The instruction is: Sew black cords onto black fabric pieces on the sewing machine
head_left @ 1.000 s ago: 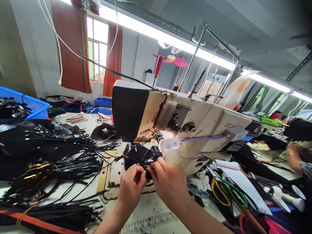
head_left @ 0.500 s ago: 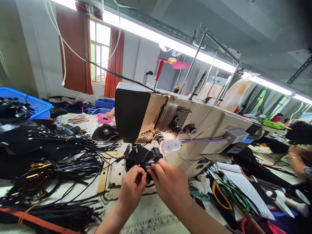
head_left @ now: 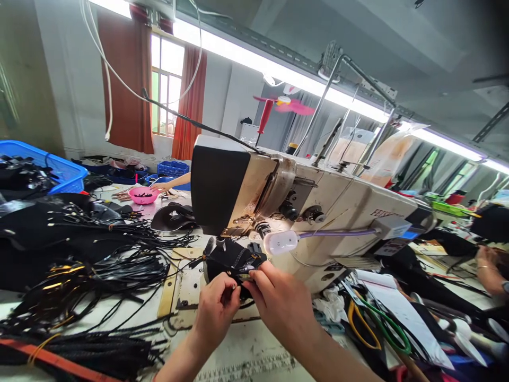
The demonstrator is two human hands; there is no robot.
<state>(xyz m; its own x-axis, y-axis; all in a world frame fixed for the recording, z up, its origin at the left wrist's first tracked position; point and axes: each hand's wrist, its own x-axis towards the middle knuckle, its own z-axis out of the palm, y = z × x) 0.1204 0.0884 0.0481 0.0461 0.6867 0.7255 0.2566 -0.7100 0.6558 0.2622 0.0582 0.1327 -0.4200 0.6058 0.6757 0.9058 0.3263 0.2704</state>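
Note:
A black fabric piece (head_left: 228, 258) with pale stitching and thin trim sits under the head of the sewing machine (head_left: 217, 185). My left hand (head_left: 218, 302) is closed in a pinch at the piece's near edge; whatever lies between its fingertips is too small to make out. Close beside it, my right hand (head_left: 280, 294) grips the right side of the fabric piece between thumb and fingers. A small lit lamp (head_left: 280, 243) hangs just above the right hand. The needle area is partly hidden behind the machine head and fabric.
Bundles of black cords (head_left: 131, 270) lie left, near a blue basket (head_left: 59, 175). Scissors with yellow handles (head_left: 363, 329) and a white paper pad (head_left: 401, 313) lie right. Another person's hand (head_left: 159, 187) touches a pink bowl (head_left: 143, 195); another person's arm (head_left: 489, 270) shows far right.
The pink bowl and the other person's hand have moved left across the table. My hands stay at the fabric with little change, and the view has shifted slightly.

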